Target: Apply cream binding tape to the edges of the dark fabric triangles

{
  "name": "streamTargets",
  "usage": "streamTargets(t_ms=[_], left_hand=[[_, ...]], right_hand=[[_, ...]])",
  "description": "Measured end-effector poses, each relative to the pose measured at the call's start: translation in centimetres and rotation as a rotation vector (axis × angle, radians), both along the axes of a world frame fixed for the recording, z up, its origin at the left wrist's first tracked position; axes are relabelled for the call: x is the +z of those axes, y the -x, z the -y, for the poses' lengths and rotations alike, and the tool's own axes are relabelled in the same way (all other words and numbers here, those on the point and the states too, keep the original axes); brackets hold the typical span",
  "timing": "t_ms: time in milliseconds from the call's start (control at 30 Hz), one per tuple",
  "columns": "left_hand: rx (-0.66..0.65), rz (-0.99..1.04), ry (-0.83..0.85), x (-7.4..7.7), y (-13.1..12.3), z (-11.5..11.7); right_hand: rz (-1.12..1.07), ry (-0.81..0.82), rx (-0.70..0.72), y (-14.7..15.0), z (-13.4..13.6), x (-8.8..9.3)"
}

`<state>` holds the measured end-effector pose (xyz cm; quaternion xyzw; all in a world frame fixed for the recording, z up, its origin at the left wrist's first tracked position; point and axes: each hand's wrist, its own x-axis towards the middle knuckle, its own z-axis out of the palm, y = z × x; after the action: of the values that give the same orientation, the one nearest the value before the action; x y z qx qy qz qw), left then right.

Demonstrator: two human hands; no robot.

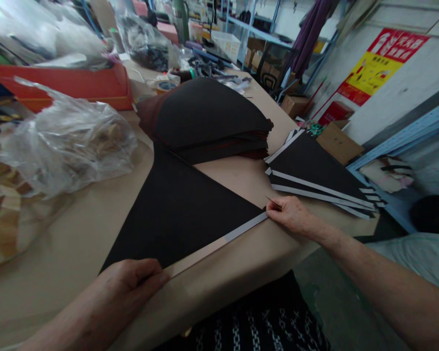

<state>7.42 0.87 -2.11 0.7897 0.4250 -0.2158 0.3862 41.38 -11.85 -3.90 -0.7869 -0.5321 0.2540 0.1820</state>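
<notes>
A black sheet (183, 209) lies flat on the brown table (76, 243) in front of me, with a pale tape strip (219, 241) along its near edge. My left hand (131, 280) presses down on the strip's left end, fingers curled. My right hand (290, 214) pinches the strip's right end at the sheet's corner. Behind it a thick stack of black sheets (208, 117) bulges upward. To the right lie several finished black sheets with pale strips (314, 170), fanned out.
A crumpled clear plastic bag (66, 141) holding tan pieces sits at left. A red box (76, 83) stands behind it. Tape rolls (166, 85) and clutter fill the far table. Cardboard boxes (338, 141) and blue shelving (406, 136) stand at right.
</notes>
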Motion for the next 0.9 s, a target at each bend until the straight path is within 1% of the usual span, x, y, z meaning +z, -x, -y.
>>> streamTargets(t_ms=[67,200,333,400,467,500,567,667,700,767,833,900], left_hand=[[-0.002,-0.007,0.011,0.1,-0.1,0.0],[-0.007,-0.010,0.003,0.4,-0.3,0.1],[-0.005,0.025,-0.003,0.0,-0.1,0.2],[-0.010,0.038,-0.013,-0.3,0.1,0.2],[-0.012,0.038,-0.016,-0.4,0.2,0.2],[-0.011,0.032,-0.017,-0.4,0.2,0.2],[-0.012,0.020,-0.008,-0.2,0.2,0.2],[-0.016,0.013,-0.006,0.2,0.0,0.2],[-0.016,0.016,-0.011,0.3,0.0,0.2],[-0.019,0.029,-0.024,0.4,0.0,0.2],[-0.017,0.055,-0.039,0.4,0.0,0.4],[-0.010,0.081,-0.049,0.4,0.3,0.6]], right_hand=[[0.023,0.031,0.025,0.0,-0.2,0.4],[0.012,0.147,0.054,-0.2,-0.8,1.1],[0.027,0.207,0.085,-0.8,-1.5,1.3],[0.106,0.195,0.064,-1.3,-1.7,1.5],[0.177,0.135,0.032,-1.5,-1.8,1.9],[0.169,0.088,0.032,-1.4,-1.8,2.2],[0.037,-0.013,0.074,-0.6,-1.8,2.8],[-0.279,-0.128,0.142,1.5,-2.0,3.2],[-0.355,-0.142,0.146,2.2,-2.1,3.0],[-0.440,-0.154,0.125,3.4,-2.4,2.2],[-0.475,-0.152,0.092,4.0,-2.7,0.9],[-0.464,-0.138,0.078,4.1,-2.8,-0.1]])
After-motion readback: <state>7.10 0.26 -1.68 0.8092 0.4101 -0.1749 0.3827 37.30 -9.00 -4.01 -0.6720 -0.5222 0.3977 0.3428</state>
